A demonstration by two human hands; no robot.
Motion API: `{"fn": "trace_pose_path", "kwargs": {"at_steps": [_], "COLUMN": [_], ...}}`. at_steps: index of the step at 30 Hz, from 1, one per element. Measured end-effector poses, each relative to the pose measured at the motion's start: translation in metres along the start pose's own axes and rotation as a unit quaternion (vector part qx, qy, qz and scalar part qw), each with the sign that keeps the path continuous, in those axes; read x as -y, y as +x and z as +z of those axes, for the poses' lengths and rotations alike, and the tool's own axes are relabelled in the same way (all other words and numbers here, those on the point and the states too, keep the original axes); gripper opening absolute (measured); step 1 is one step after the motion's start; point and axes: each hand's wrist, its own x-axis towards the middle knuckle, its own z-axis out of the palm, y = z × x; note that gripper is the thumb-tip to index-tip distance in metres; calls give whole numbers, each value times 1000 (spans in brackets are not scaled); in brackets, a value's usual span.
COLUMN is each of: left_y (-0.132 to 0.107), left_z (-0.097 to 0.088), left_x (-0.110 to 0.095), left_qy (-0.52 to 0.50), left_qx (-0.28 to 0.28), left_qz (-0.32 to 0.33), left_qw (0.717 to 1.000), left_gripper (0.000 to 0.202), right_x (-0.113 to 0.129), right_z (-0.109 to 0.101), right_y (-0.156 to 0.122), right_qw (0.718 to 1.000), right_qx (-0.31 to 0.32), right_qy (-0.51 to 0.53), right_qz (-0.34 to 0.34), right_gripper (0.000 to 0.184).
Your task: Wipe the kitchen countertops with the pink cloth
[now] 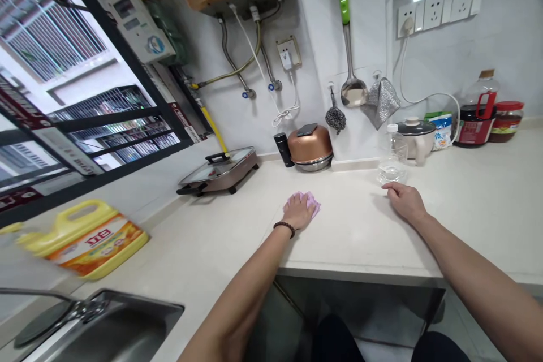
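Under my left hand (298,212) lies a crumpled pink-purple cloth (314,203), pressed flat to the white countertop (343,232). The fingers spread over the cloth, and its edges stick out around them. My right hand (407,201) rests lower side down on the counter, its fingers loosely curled in and the index finger pointing left. Just behind it stands a clear plastic bottle (392,153) with a white cap. From this angle I cannot tell whether the fingertip touches the bottle's base. Nothing shows inside the right hand.
An electric pan (224,168) with a glass lid, a black cylinder (283,150) and a copper-coloured pot (311,146) line the back. Right are a lidded white pot (413,138) and jars (504,120). Left are a yellow detergent jug (89,240) and a sink (123,328).
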Motion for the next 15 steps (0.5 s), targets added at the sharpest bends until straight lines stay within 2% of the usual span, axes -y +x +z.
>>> {"fn": "trace_pose_path", "kwargs": {"at_steps": [3,6,11,13,15], "left_y": [-11,-26,-50,-55,-56], "left_z": [0,1,10,13,15], "left_x": [-38,-88,-177,-201,-216], "left_qy": [-2,-18,-60,-72,-78], "left_qx": [15,32,57,49,39], "left_qz": [51,141,299,334,348], "left_qw": [999,989,951,938,933], "left_gripper": [72,76,84,86,86], "right_x": [0,0,-1,-2,-2], "right_z": [0,-1,-4,-5,-7], "right_y": [0,0,1,1,1], "right_qw": [1000,1000,1000,1000,1000], "right_qx": [-5,-13,-19,-18,-14], "right_qy": [-3,-7,2,3,3], "right_qz": [-6,0,13,10,8], "right_gripper": [41,42,44,44,44]}}
